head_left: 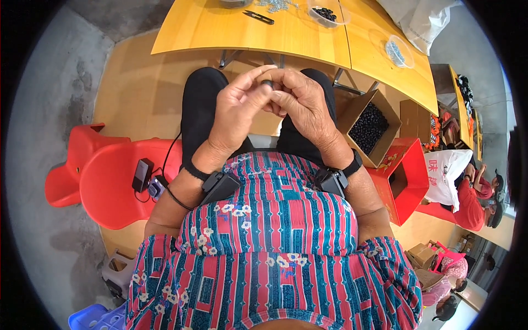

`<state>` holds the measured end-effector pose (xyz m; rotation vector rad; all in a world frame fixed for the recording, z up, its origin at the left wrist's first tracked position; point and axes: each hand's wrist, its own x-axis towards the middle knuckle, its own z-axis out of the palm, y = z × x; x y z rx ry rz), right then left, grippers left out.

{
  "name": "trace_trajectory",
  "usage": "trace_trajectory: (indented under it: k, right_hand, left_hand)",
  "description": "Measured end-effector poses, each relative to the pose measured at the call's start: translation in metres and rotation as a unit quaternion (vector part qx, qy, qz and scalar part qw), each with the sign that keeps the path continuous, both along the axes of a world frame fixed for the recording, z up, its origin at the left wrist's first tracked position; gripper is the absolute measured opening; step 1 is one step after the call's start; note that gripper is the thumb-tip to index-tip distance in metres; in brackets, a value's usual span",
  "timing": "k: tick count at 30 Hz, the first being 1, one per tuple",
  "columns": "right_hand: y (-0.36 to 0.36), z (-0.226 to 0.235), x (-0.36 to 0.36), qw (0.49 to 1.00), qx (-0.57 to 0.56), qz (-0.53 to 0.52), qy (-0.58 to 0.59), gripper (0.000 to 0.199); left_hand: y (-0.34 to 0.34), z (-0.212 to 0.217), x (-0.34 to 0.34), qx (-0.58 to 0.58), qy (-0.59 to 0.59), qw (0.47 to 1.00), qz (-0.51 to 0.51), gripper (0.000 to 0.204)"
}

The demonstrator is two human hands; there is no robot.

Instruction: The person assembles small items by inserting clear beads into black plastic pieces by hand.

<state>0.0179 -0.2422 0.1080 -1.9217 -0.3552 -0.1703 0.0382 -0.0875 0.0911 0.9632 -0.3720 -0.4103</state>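
Over my lap, my left hand (pixel 240 105) and my right hand (pixel 304 103) meet with their fingertips together. Between them they pinch a small dark round piece (pixel 267 83), partly covered by the fingers, so its kind is hard to tell. Both hands are closed around it. On the yellow table (pixel 209 33) beyond lie black thread snips (pixel 258 17) and a loose pile of small clear pieces (pixel 278 5). A clear plastic bowl (pixel 342 17) there holds several small black pieces (pixel 324 14).
An open cardboard box (pixel 389 144) full of small black pieces (pixel 368 127) stands right of my knee, beside a red box (pixel 415 179). A clear tub (pixel 399 54) sits at the table's right. Red chairs (pixel 104 187) stand left, with a cabled black device (pixel 143 173). People (pixel 473 198) sit far right.
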Motion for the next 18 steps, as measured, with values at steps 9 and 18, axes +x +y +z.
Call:
trace_trajectory:
  k: [9,18]
  right_hand:
    - [0.003,0.002,0.001,0.996,-0.057,-0.016,-0.073,0.025]
    - [0.001,0.002,0.000,0.999,-0.002,0.001,-0.042,0.027]
  left_hand:
    - [0.006,-0.015,0.008,-0.116,0.111,0.987,-0.028,0.034]
    - [0.008,-0.016,0.014,-0.154,0.130,0.976,-0.077,0.034]
